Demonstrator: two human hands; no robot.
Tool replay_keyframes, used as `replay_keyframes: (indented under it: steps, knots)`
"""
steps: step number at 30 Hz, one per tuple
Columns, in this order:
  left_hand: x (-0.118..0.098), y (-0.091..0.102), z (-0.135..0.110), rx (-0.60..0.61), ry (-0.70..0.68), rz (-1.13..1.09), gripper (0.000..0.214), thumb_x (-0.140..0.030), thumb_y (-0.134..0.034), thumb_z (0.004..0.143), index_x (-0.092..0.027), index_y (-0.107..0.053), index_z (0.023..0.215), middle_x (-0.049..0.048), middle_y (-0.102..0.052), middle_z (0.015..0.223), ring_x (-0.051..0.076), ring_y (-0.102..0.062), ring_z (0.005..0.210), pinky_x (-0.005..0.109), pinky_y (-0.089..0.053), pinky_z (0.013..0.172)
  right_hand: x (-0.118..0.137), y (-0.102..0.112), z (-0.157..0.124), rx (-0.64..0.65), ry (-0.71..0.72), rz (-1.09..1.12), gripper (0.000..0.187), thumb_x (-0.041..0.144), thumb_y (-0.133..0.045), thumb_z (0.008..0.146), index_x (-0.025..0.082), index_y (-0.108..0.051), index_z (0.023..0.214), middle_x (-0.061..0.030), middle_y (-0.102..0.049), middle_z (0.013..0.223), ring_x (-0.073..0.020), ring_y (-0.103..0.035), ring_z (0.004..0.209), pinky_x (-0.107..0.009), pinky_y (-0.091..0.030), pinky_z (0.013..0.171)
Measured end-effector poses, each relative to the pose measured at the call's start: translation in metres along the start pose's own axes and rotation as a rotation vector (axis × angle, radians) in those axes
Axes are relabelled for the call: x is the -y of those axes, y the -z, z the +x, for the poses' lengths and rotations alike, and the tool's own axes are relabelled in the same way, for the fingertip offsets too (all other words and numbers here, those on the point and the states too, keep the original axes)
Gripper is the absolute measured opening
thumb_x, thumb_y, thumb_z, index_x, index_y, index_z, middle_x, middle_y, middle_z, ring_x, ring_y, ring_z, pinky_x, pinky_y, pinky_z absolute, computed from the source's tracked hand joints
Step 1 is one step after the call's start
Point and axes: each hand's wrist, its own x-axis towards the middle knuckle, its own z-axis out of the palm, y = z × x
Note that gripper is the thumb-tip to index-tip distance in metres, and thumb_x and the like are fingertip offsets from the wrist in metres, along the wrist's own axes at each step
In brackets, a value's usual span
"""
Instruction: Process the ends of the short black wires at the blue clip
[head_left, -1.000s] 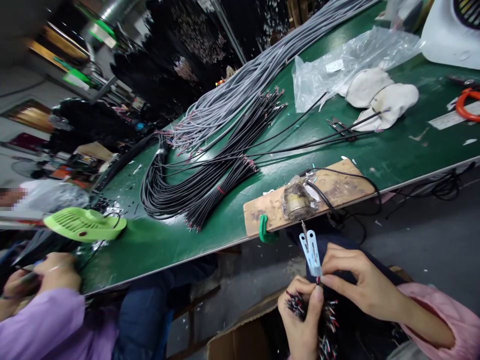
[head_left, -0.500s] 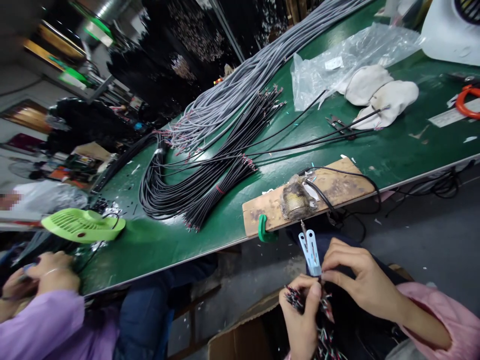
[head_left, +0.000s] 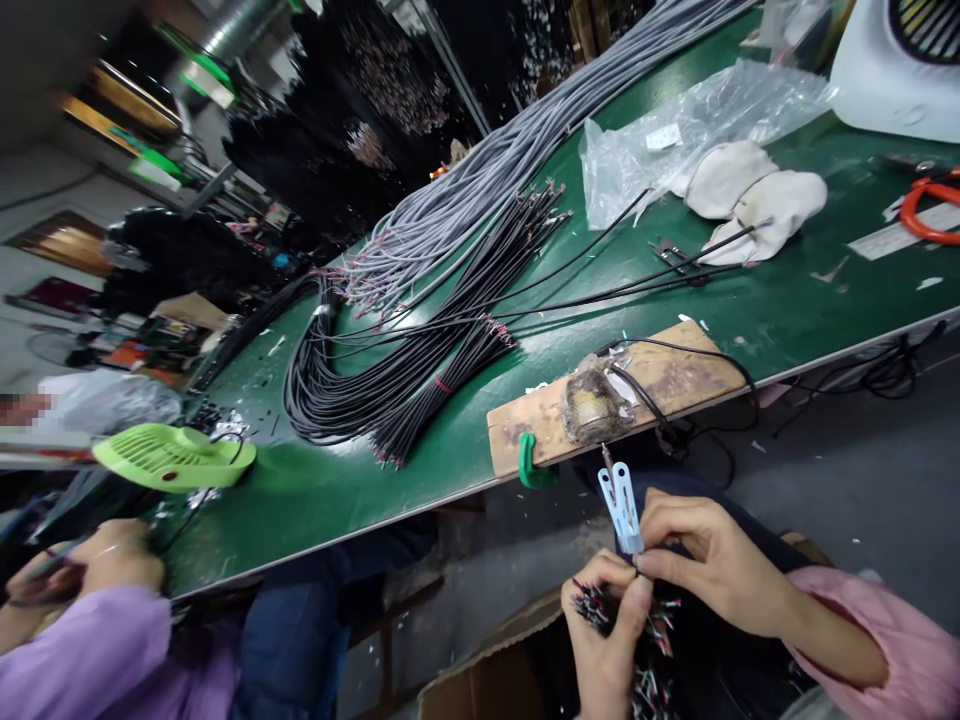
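My left hand (head_left: 606, 635) is closed around a bundle of black cables with stripped red and green wire ends (head_left: 654, 640), low in the view over an open cardboard box (head_left: 487, 680). My right hand (head_left: 709, 560) pinches one wire end of that bundle between thumb and fingers, right beside the left thumb. A light blue clip-like tool (head_left: 621, 508) stands up just above the two hands. It sits below a wooden board (head_left: 679, 375) fixed to the table edge with a green clamp (head_left: 529, 462).
The green table (head_left: 787, 300) carries coils of black cables (head_left: 390, 370), long grey cables (head_left: 480, 180), a plastic bag (head_left: 690, 120), white cloth gloves (head_left: 750, 195) and a green fan (head_left: 172, 455). A person's hands in purple sleeves (head_left: 97, 570) work at the lower left.
Both hands stay together on the cable bundle with small finger shifts. The view has drifted slightly. The neighbouring person's hands moved a little.
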Motion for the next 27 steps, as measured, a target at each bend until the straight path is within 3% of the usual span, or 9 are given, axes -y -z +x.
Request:
replay_keyframes:
  steps: [5, 8, 12, 14, 17, 22, 27]
  knots:
    - [0.007, -0.002, 0.001, -0.03, 0.014, -0.049, 0.034, -0.036, -0.076, 0.077, -0.018, -0.052, 0.06, -0.003, -0.051, 0.061, 0.007, -0.044, 0.044, 0.018, -0.03, 0.039, -0.002, -0.012, -0.007, -0.162, 0.228, -0.164, 0.016, 0.016, -0.06, 0.091, 0.017, -0.062, 0.075, -0.0028, -0.06, 0.071, -0.0176, -0.053, 0.07, -0.033, -0.041, 0.071]
    - [0.0, -0.007, 0.0, -0.058, 0.032, -0.033, 0.036, -0.04, -0.074, 0.078, -0.017, -0.054, 0.059, -0.0038, -0.051, 0.057, 0.006, -0.043, 0.038, 0.019, -0.032, 0.037, -0.005, -0.012, -0.01, -0.136, 0.325, -0.198, 0.014, 0.012, -0.052, 0.092, 0.018, -0.061, 0.083, -0.005, -0.06, 0.079, -0.0192, -0.053, 0.077, -0.034, -0.041, 0.073]
    - [-0.018, -0.007, 0.0, -0.056, 0.007, 0.017, 0.036, -0.046, -0.075, 0.074, -0.016, -0.063, 0.057, -0.0013, -0.056, 0.059, 0.006, -0.044, 0.033, 0.02, -0.033, 0.034, -0.001, -0.002, 0.003, 0.019, 0.059, 0.074, 0.025, 0.034, -0.054, 0.095, 0.017, -0.058, 0.078, -0.0032, -0.056, 0.076, -0.0172, -0.053, 0.073, -0.029, -0.044, 0.066]
    - [-0.027, -0.006, 0.002, -0.086, -0.107, 0.132, 0.035, -0.047, -0.078, 0.07, -0.017, -0.067, 0.055, 0.0014, -0.059, 0.056, 0.011, -0.053, 0.041, 0.022, -0.04, 0.039, 0.003, 0.002, 0.015, 0.017, -0.08, 0.191, 0.035, 0.048, -0.057, 0.091, 0.016, -0.059, 0.078, -0.0016, -0.055, 0.074, -0.0161, -0.053, 0.071, -0.028, -0.045, 0.065]
    - [-0.038, -0.006, 0.004, -0.13, -0.268, 0.274, 0.031, -0.045, -0.08, 0.068, -0.018, -0.071, 0.054, 0.0036, -0.062, 0.053, 0.017, -0.058, 0.05, 0.027, -0.047, 0.05, 0.011, 0.001, 0.032, 0.016, -0.155, 0.291, 0.051, 0.065, -0.058, 0.084, 0.014, -0.064, 0.081, -0.0023, -0.058, 0.073, -0.0155, -0.052, 0.068, -0.028, -0.044, 0.064]
    - [-0.045, -0.009, 0.011, -0.137, -0.334, 0.325, 0.023, -0.038, -0.081, 0.068, -0.02, -0.074, 0.056, 0.0032, -0.064, 0.052, 0.015, -0.058, 0.048, 0.026, -0.046, 0.051, 0.017, -0.008, 0.045, 0.024, -0.23, 0.466, 0.05, 0.061, -0.067, 0.078, 0.012, -0.063, 0.072, 0.0003, -0.052, 0.065, -0.0107, -0.043, 0.059, -0.023, -0.034, 0.055]
    - [-0.04, -0.012, 0.02, -0.098, -0.295, 0.286, 0.023, -0.041, -0.082, 0.067, -0.02, -0.077, 0.059, 0.0043, -0.067, 0.053, 0.016, -0.058, 0.049, 0.026, -0.044, 0.051, 0.014, -0.013, 0.043, 0.034, -0.275, 0.68, 0.047, 0.059, -0.074, 0.074, 0.013, -0.063, 0.071, 0.0006, -0.052, 0.064, -0.0104, -0.044, 0.058, -0.023, -0.035, 0.054]
